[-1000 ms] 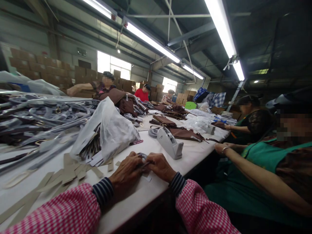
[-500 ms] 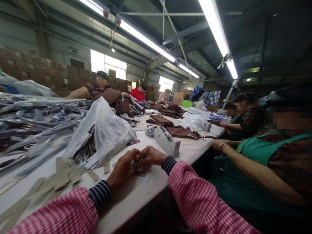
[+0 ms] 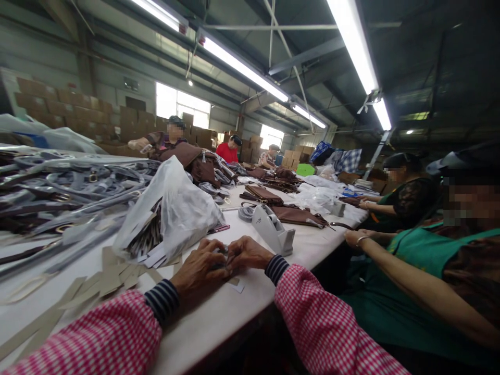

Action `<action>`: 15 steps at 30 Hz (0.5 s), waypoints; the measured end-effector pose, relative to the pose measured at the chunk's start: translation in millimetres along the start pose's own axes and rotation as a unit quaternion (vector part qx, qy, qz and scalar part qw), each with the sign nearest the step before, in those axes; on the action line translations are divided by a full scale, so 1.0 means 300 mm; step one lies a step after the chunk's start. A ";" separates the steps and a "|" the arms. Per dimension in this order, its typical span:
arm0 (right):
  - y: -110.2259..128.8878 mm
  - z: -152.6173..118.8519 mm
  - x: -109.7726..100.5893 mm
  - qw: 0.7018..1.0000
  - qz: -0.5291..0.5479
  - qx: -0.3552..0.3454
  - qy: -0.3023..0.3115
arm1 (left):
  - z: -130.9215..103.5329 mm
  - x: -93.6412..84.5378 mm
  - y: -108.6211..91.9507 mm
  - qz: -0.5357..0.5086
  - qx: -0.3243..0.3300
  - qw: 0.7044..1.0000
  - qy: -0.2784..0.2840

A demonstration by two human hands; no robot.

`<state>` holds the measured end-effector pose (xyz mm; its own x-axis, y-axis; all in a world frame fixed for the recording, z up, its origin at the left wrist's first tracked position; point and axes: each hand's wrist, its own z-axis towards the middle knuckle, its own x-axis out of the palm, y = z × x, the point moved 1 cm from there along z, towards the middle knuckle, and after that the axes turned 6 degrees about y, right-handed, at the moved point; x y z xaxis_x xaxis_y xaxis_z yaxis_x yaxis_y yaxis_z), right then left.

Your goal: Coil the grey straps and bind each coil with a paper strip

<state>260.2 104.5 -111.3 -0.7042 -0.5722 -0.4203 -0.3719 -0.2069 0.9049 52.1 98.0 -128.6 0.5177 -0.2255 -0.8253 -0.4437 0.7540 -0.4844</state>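
My left hand [image 3: 202,265] and my right hand [image 3: 247,253] meet over the near edge of the white table [image 3: 203,323]. Both have bent, closed fingers around something small and greyish that the fingers mostly hide. Just below my right hand lies a small card [image 3: 236,285], white with a tan patch. A tape dispenser [image 3: 271,232] stands behind my right hand. Beyond my left hand slumps a translucent plastic bag [image 3: 187,213], with a bundle of thin strips [image 3: 148,232] showing at its opening. Flat tan card strips [image 3: 105,278] are scattered to the left of my left hand.
Plastic-wrapped straps with buckles [image 3: 78,187] heap up on the left. Brown bags [image 3: 295,214] lie farther along the table, near crumpled clear plastic [image 3: 316,197]. A co-worker in a green apron [image 3: 414,265] sits close on the right; others work around the table.
The view has shifted slightly left, so things appear farther right. My fingers have changed position around the small item, and the card below is more exposed. A far co-worker's arm has drawn in.
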 end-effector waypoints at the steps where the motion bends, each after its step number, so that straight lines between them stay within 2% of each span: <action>1: 0.002 0.002 -0.004 1.000 -0.007 0.004 0.004 | 0.000 0.007 -0.001 0.004 0.003 1.000 0.006; 6: 0.053 0.012 -0.030 0.994 -0.076 0.054 0.054 | 0.004 0.021 -0.022 0.002 0.009 1.000 0.013; 10: 0.122 0.031 -0.042 0.976 -0.168 0.092 0.105 | 0.006 0.015 -0.036 0.019 0.008 0.999 0.026; 13: 0.167 0.040 -0.032 0.958 -0.245 0.088 0.122 | 0.004 0.016 -0.039 0.033 0.023 0.999 0.030; 15: 0.186 0.033 -0.017 0.947 -0.294 0.067 0.108 | 0.001 0.019 -0.041 0.043 0.032 0.998 0.024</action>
<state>237.0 103.7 -59.3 -0.2164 -0.5407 -0.8129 -0.7456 -0.4460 0.4952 60.8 87.5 -127.2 0.4439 -0.1861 -0.8766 -0.4365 0.8094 -0.3929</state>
